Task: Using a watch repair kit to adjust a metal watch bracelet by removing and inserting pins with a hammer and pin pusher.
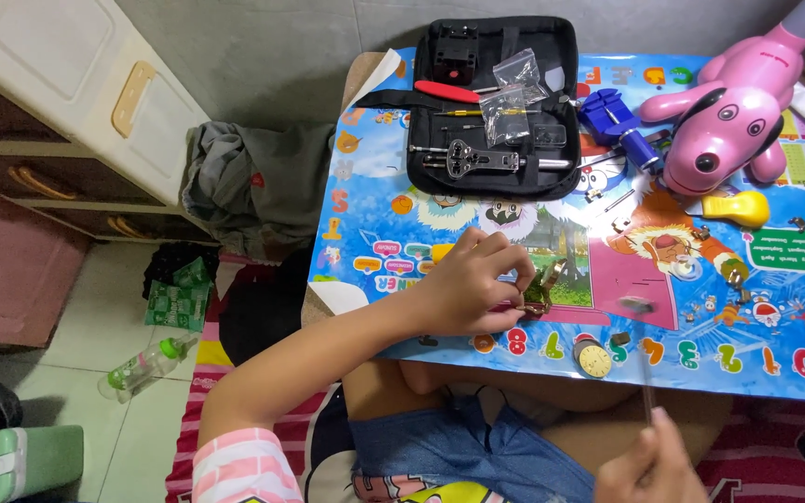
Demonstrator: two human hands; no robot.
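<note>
Near table edge point(514, 359), left hand point(472, 284) (gripping watch point(535, 296))

Tool case point(496, 102): lies open at the table's point(794, 368) far edge.
Dog-shaped lamp point(729, 116): right of the case.
Left hand point(472, 284): on the table, before the case.
Watch dial point(593, 359): near edge, right of that hand.
Bottle point(146, 365): on the floor, left of the table.

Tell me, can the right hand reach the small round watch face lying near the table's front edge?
Probably yes. The right hand is just below the watch face, with only bare mat between them, though its fingers already hold a thin tool.
</note>
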